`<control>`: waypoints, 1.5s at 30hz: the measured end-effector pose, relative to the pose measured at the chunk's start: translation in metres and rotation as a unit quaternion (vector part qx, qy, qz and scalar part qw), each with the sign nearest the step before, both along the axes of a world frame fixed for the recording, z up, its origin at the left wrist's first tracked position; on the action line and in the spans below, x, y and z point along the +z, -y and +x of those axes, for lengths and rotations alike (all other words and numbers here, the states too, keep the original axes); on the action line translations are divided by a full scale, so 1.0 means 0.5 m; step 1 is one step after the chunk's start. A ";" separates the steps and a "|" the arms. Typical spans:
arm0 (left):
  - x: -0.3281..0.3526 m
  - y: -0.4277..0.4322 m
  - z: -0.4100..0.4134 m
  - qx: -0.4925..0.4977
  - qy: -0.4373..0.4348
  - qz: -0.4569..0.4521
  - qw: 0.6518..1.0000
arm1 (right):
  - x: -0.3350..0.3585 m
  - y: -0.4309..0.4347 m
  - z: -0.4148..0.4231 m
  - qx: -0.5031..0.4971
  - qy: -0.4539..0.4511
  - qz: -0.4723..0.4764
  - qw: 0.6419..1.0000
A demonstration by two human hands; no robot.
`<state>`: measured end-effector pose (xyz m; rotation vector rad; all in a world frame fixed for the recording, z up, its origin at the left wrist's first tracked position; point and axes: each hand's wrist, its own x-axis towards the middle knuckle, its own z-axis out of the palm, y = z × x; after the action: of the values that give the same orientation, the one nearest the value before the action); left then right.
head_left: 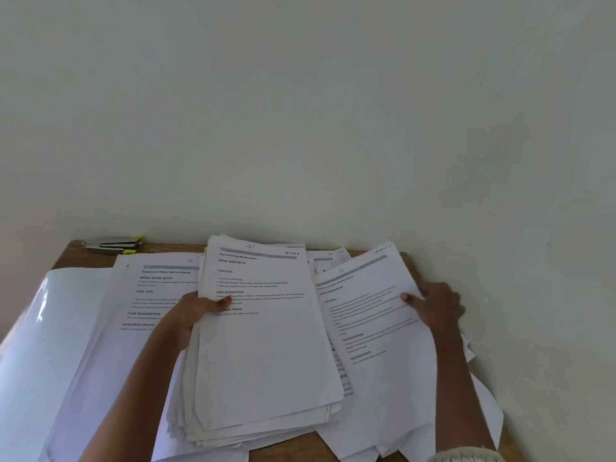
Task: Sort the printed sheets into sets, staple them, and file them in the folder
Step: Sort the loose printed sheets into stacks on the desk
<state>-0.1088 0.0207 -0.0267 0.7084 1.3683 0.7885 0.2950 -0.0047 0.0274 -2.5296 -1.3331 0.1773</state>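
At the far left, a glossy white plastic folder (33, 328) is seen lying open over the edge of the brown wooden table (286, 445). Behind it, against the wall, a silver-and-black stapler with yellow trim (113, 245) is parked, untouched. Next along, a flat pile of white printed sheets with a bed-blanket heading (156, 295) is laid out on the table. Now the left hand (196, 308): a thick stack of white printed pages (266, 355) is gripped at its left edge, thumb pressed on the top page, fingers hidden beneath. Further right, a single white printed sheet (370, 315) is pinched at its right edge by the right hand (436, 305), thumb on top, the other fingers curled behind, with more loose papers lying under it. Sorting is judged to be under way, with stapling and filing not yet begun. Trouble could be expected from that thick stack. Its near end is already fanned and uneven, and with one-sided support the lower pages could slide out and be mixed into the piles below. The papers overhanging the table's right edge could also be brushed off by the right forearm.
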 end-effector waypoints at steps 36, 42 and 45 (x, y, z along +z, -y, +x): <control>0.007 0.002 -0.002 -0.021 0.005 -0.017 1.000 | 0.005 -0.100 -0.100 -0.048 -0.507 0.150 0.847; 0.004 -0.002 -0.003 -0.025 0.001 -0.021 0.999 | -0.007 -0.091 -0.089 -0.054 -0.469 0.231 0.851; 0.006 0.000 -0.003 -0.027 0.005 -0.016 0.999 | -0.044 -0.081 -0.193 0.009 -0.396 0.157 0.905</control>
<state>-0.1102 0.0208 -0.0236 0.7131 1.3451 0.7238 0.1984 0.0360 0.0055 -1.8378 -0.9406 0.8193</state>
